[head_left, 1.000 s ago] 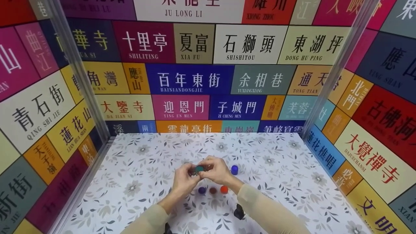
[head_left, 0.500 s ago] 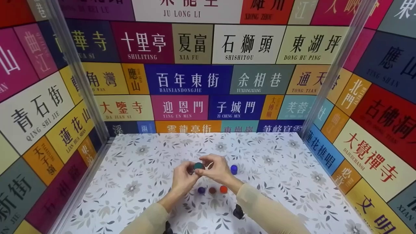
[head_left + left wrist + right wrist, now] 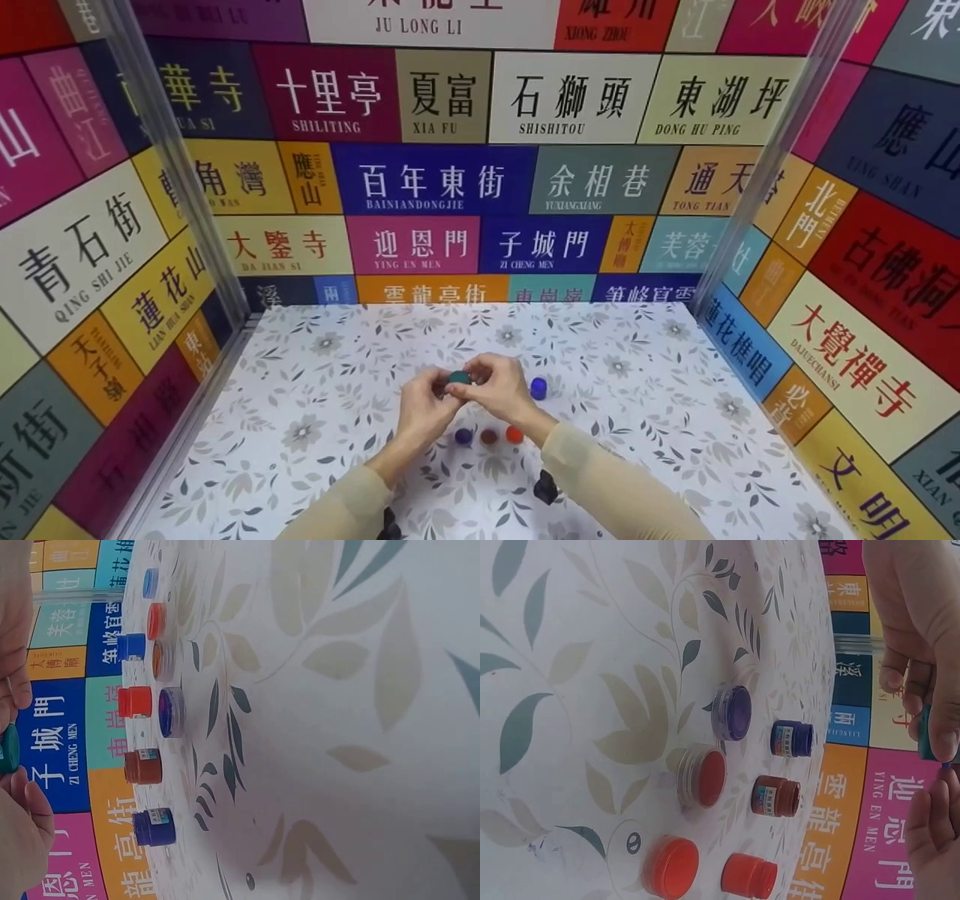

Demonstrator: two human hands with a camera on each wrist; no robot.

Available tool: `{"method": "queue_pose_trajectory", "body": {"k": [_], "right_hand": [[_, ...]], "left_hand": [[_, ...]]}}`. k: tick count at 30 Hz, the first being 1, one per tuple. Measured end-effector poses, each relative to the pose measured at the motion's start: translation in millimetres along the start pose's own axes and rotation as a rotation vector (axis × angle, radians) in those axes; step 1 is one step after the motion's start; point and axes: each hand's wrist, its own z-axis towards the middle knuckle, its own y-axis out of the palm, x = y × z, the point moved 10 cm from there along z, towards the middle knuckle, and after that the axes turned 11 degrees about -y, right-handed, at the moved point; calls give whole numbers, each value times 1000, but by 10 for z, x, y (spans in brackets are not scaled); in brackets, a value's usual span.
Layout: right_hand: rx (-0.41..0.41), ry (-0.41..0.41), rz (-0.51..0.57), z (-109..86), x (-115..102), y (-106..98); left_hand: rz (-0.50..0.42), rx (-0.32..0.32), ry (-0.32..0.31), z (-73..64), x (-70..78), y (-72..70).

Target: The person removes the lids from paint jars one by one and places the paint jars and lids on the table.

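Observation:
Both hands meet over the patterned tabletop, around a small green-topped paint jar (image 3: 459, 377). My left hand (image 3: 421, 405) grips it from the left, and my right hand (image 3: 501, 390) pinches it from the right, thumb across its near side. Fingers hide much of the jar. Below them sit open paint jars: purple (image 3: 154, 826), brown (image 3: 142, 766), orange (image 3: 135, 701) and blue (image 3: 538, 388). Their lids lie nearer to me: a purple lid (image 3: 732, 712), a brown lid (image 3: 703, 776), an orange lid (image 3: 671, 867) and a blue lid (image 3: 150, 583).
The tabletop (image 3: 322, 435) has a white leaf-and-flower print. Panels with colourful Chinese signs (image 3: 435, 180) enclose it at the back and both sides, with clear posts (image 3: 739, 202) at the corners. Dark straps (image 3: 545, 487) show beneath the sleeves.
The hands and the green-topped jar have risen slightly in the head view. The right thumb has shifted over the jar's near side. The other jars and lids have stayed put.

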Motion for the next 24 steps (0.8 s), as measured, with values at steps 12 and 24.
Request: {"method": "queue_pose_trajectory", "body": {"k": [12, 24], "right_hand": [[-56, -85, 6, 4, -67, 33], [-105, -138, 120, 31, -104, 99]], "left_hand": [[2, -12, 24, -19, -9, -6], [3, -10, 58, -3, -5, -27]]}}
